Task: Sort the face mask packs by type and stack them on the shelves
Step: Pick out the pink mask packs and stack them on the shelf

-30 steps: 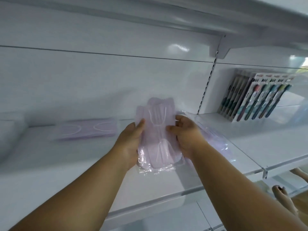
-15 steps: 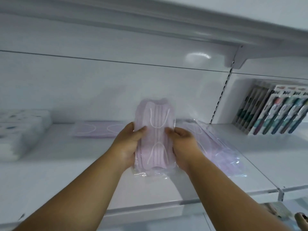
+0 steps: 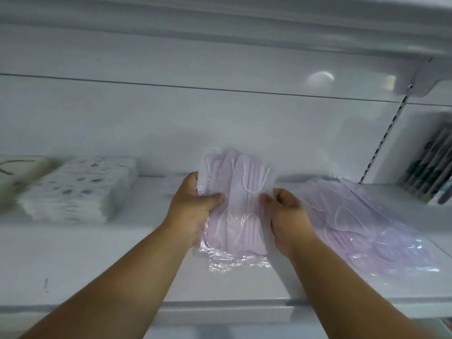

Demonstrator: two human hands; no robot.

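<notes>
Clear crinkly plastic packs of lilac pleated masks [image 3: 241, 204] are gripped by the left hand [image 3: 193, 211] and right hand [image 3: 288, 216] above a white shelf [image 3: 122, 260]. More lilac packs [image 3: 367, 226] lie right; spotted white packs [image 3: 73, 189] are stacked left. No writing is legible.

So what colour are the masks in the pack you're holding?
Pale lilac-pink with white ear loops, in the clear pack, shown in the head view.

Two bare forearms reaching forward, near each other. Left hand [image 3: 193, 211] and right hand [image 3: 288, 216] gripping opposite sides of masks [image 3: 237, 204], thumbs curled in front.
</notes>
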